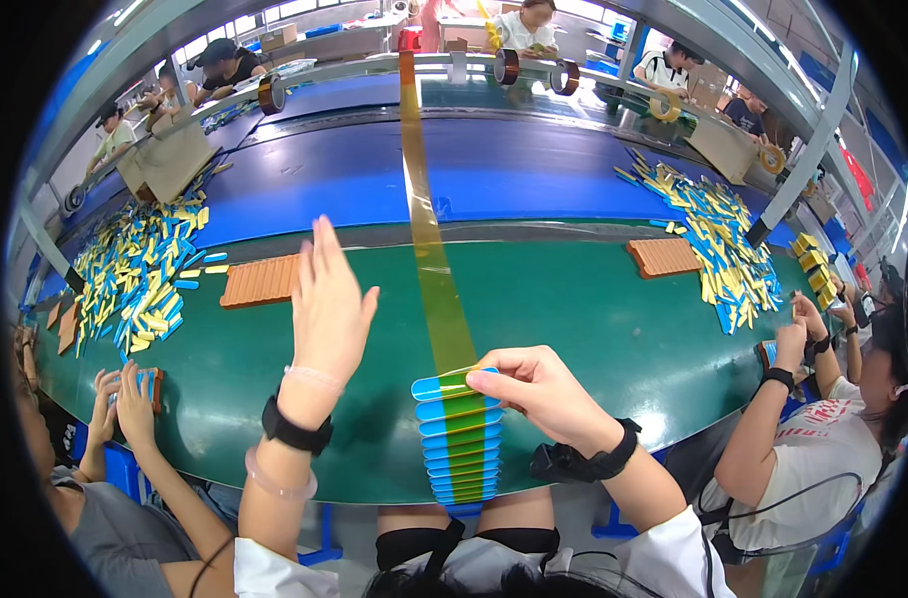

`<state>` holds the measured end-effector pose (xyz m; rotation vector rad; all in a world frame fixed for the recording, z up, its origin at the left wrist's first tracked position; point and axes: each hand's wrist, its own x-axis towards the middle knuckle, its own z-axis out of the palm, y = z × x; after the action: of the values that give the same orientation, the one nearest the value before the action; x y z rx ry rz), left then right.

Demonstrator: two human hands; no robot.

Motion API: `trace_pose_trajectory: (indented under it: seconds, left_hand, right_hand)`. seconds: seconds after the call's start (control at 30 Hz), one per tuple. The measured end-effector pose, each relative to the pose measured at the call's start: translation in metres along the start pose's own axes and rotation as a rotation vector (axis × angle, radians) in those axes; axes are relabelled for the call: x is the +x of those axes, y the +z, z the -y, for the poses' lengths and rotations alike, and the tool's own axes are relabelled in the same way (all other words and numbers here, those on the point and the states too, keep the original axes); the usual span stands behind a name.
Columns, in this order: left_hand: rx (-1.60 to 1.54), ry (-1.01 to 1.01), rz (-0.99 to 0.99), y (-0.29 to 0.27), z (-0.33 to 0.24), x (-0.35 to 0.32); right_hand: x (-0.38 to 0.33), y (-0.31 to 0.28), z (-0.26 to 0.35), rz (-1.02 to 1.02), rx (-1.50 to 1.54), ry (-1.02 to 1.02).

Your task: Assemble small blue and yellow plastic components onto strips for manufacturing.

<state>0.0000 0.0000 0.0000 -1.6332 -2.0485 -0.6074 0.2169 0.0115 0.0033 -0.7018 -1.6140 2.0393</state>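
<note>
My right hand pinches the top of a row of small blue pieces that overlap like shingles on the green table. A long strip of amber tape runs from a rail at the far side down over the middle of this row. My left hand is raised above the table with fingers spread and holds nothing. It hovers near an orange ribbed tray. Both wrists wear black bands.
Heaps of blue and yellow pieces lie at the left and right. A second orange tray sits at the right. Tape rolls hang on the far rail. Other people's hands work at the left and right.
</note>
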Motion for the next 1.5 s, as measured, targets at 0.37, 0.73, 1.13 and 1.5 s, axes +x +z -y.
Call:
trace_pose_trajectory:
  seconds: [0.37,0.73,1.13,1.5]
  left_hand:
    - [-1.613,-0.403,0.512,-0.044,-0.04,-0.078]
    - [-1.584,-0.424,0.553,-0.025,-0.056,-0.196]
    - [-1.406,-0.402,0.591,-0.028,-0.052,-0.215]
    - [-1.65,-0.598,0.699,-0.026,-0.031,-0.241]
  right_hand:
    - [-0.006,0.021,-0.018,-0.084,0.007,-0.13]
    - [-0.078,0.025,-0.097,-0.005,-0.067,-0.107]
    - [-0.056,0.004,-0.092,0.282,-0.324,-0.317]
    - [-0.061,-0.003,-0.095,0.291,-0.157,-0.329]
